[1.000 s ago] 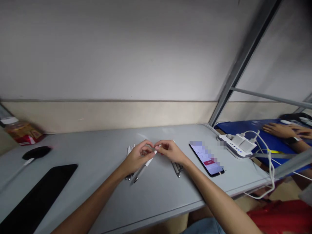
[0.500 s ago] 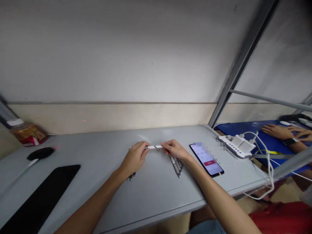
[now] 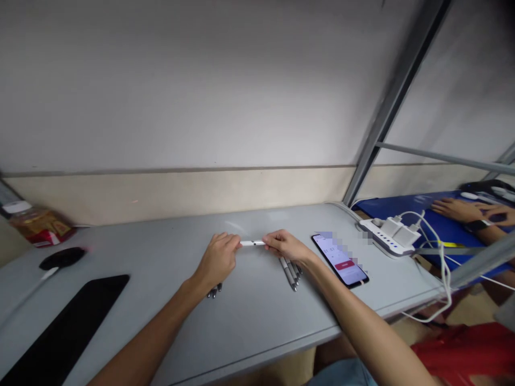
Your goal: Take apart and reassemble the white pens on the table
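A white pen (image 3: 250, 243) with a small dark band lies level between my two hands, above the grey table. My left hand (image 3: 219, 256) is closed around its left end, and the fingertips of my right hand (image 3: 285, 245) pinch its right end. Several grey and white pens (image 3: 290, 274) lie in a bunch on the table below my right hand, partly covered by it. Beneath my left wrist a few dark pen tips (image 3: 214, 291) stick out; the rest of those pens is hidden.
Right of my right arm lies a phone (image 3: 340, 260) with a lit screen. A white power strip (image 3: 386, 237) with plugs and cables stands beyond it. At left are a black mat (image 3: 68, 332), a black round object (image 3: 62, 258) and a jar (image 3: 40, 224). Another person's hands (image 3: 458, 209) rest on a blue surface.
The two ends of the pen look closer together, with my right hand slightly further left along it. The view has shifted a little. The loose pens lie as before.
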The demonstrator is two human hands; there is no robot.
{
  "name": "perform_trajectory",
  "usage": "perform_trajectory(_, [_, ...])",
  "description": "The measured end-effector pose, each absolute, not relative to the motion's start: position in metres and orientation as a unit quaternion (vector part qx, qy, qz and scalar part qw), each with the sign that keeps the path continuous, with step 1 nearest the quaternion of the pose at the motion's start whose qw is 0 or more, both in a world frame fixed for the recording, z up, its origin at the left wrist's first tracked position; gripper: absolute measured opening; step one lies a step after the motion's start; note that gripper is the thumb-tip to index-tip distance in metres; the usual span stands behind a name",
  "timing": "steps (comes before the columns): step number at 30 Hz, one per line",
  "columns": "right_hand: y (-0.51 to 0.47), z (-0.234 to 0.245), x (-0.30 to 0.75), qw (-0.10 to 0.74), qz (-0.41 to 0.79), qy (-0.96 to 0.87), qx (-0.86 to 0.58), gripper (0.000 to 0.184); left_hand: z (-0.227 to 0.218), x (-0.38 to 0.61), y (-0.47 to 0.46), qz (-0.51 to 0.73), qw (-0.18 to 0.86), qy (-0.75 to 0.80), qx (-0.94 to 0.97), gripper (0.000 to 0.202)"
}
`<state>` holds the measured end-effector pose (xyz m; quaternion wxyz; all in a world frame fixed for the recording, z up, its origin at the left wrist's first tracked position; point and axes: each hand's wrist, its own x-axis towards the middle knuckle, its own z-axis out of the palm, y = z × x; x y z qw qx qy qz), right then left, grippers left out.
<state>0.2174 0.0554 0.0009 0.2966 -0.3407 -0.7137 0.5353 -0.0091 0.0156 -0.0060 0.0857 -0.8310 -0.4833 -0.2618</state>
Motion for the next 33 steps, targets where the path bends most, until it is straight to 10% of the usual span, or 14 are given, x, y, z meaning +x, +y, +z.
perform_trajectory(7, [0.0552,-0.0001,0.2119,0.428,0.353,-0.764,-0.328,0.029,-0.0089,-0.0093,0.0187,-0.302,-0.016,-0.525,-0.796,0.023])
perform_trajectory(33, [0.0586,-0.0034,0.2166,0.359,0.321,-0.801,-0.356,0.016,-0.0152,-0.0136,0.0177,-0.235,-0.011,-0.513,-0.825,0.023])
